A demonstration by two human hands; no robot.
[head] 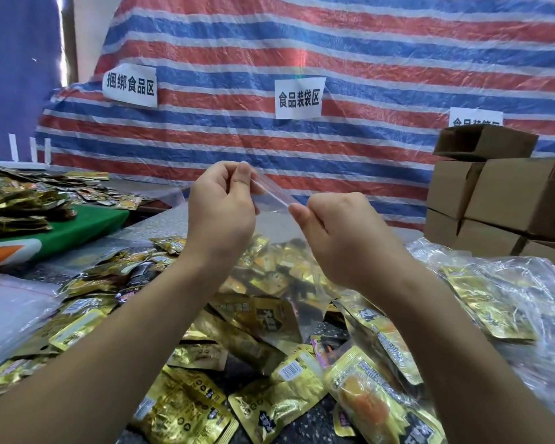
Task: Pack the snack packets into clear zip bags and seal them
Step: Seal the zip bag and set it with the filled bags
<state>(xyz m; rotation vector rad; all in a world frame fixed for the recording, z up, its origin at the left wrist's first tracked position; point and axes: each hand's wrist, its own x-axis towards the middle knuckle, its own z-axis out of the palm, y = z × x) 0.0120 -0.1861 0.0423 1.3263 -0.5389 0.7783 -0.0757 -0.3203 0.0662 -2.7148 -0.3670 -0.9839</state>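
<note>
Gold foil snack packets [186, 408] with barcodes and dark labels lie heaped along the near edge of the tabletop [314, 421], its dark speckled surface showing between them. Above the heap, both hands are raised and pinch the red-lined zip strip of a clear plastic zip bag [271, 195]. The left hand [221, 206] has its thumb and curled fingers closed on the strip's far end, and the right hand [340, 232] nips the near end. The bag hangs down from the strip, and gold packets show through it, though whether they sit inside or behind it cannot be told. The step looks like working the zip, probably sealing. Next the fingers would need to press along the whole strip, keeping both tracks aligned.

Filled clear bags [494, 293] lie toward the right edge, beside stacked brown cardboard boxes [500, 200].
</note>
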